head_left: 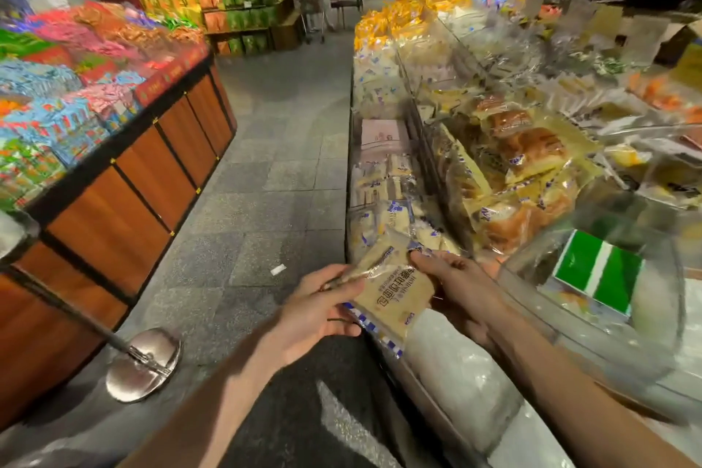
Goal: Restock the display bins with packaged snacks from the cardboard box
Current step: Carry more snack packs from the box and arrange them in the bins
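Grips one flat bread packet [391,296] low in the middle of the view, clamped from two sides: at its 9 o'clock edge by the curled fingers of the left hand [315,310], and at its 2 o'clock corner by the thumb and fingers of the right hand [461,289]. Lies tilted like a diamond, with the blue-checked seal along the 7 o'clock edge and the long axis seemingly toward 1 o'clock, though nearly square and hard to judge. Hangs at the near end of the clear display bin [357,224], stocked with like packets and lying straight ahead at 12 o'clock; touching the nearest ones or just clear of them, cannot tell. Calls, in all likelihood, for only a short push toward 12 o'clock and a release, with the right hand nearer the bin and the left out over the aisle floor [273,148]. Shows bagged buns [532,156] at 1 o'clock, a green-and-white carton [596,270] at 3 o'clock behind a curved clear wall, a candy stand [125,179] well apart at 10 o'clock, and a round metal post base [143,365] at 8 o'clock. Shows no cardboard box.
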Motion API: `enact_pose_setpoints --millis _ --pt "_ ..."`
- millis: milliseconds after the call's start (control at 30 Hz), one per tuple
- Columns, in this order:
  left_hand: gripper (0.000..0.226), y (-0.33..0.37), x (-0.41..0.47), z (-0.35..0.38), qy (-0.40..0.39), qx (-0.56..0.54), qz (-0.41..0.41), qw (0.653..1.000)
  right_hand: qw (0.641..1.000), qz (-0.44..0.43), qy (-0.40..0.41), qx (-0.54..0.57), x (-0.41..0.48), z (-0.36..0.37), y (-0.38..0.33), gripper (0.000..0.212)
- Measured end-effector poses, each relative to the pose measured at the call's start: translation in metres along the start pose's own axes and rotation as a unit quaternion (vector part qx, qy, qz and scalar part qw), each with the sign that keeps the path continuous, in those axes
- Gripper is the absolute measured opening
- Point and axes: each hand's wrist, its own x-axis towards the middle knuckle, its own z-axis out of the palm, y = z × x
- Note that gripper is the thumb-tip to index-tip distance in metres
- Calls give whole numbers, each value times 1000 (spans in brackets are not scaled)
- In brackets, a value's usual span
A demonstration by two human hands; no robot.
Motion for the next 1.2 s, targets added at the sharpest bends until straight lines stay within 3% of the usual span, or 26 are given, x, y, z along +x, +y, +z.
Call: enact_pose_setpoints --millis 100,333,433,600,700,800,867,967,1033,1100,1200 --pt "33 22 18 -48 3 31 6 999 1000 -1 2 -4 26 39 -1 13" --pt "25 40 99 -126 54 -7 -13 998 997 64 -19 -43 96 77 10 33" --pt "21 41 143 -158 50 70 -21 996 996 78 -4 -41 142 86 14 34" --pt "11 66 240 -211 -92 291 -69 950 995 41 62 -58 237 94 2 25" --pt "10 97 291 -209 -170 337 -82 922 992 46 42 -113 282 98 -11 17" --pt "13 125 344 -200 -177 357 -47 916 987 33 27 -152 318 107 -33 13" --pt "8 139 378 -195 -173 330 -36 927 991 11 58 -121 336 110 -50 16" --pt "23 157 429 -186 -147 232 -35 961 989 9 136 -54 361 98 -67 43" --pt "19 162 467 -177 -128 148 -48 979 988 29 154 -2 374 84 -65 53" --pt "15 160 506 -166 -126 90 -72 985 983 34 169 70 387 75 -58 42" --pt "37 142 566 -150 -149 49 -128 979 948 11 300 104 423 72 -53 27"
